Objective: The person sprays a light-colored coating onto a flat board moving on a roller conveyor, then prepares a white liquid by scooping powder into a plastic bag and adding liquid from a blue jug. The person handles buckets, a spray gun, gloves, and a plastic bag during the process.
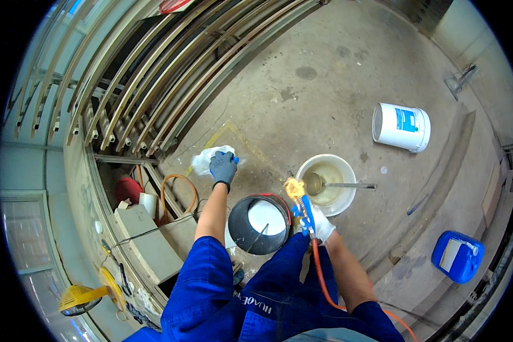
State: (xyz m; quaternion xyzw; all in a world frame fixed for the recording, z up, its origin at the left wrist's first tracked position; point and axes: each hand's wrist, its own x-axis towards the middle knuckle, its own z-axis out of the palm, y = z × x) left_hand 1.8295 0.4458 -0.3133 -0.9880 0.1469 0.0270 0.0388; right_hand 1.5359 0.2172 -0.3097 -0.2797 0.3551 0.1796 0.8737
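Note:
My left hand [223, 169], in a grey work glove with a dark cuff, reaches forward and is closed on a crumpled white cloth or plastic sheet [206, 160]; which of the two I cannot tell. In a white glove, my right hand [324, 227] grips a blue spray gun [305, 212] with a yellowish, paint-crusted head, held upright before my legs. A red-orange hose [320, 268] runs from its lower end. Between my arms stands a black bucket [244, 227] of white liquid with a thin stick in it. Beyond the gun, a ladle [347, 185] rests in a white bucket [349, 166].
A white pail [402, 127] lies on its side at the right, with a blue jerrycan [457, 256] nearer. Long metal bars [176, 74] lie racked at far left. A grey box [148, 242], an orange hose [179, 178] and a yellow lamp [81, 297] are on the left.

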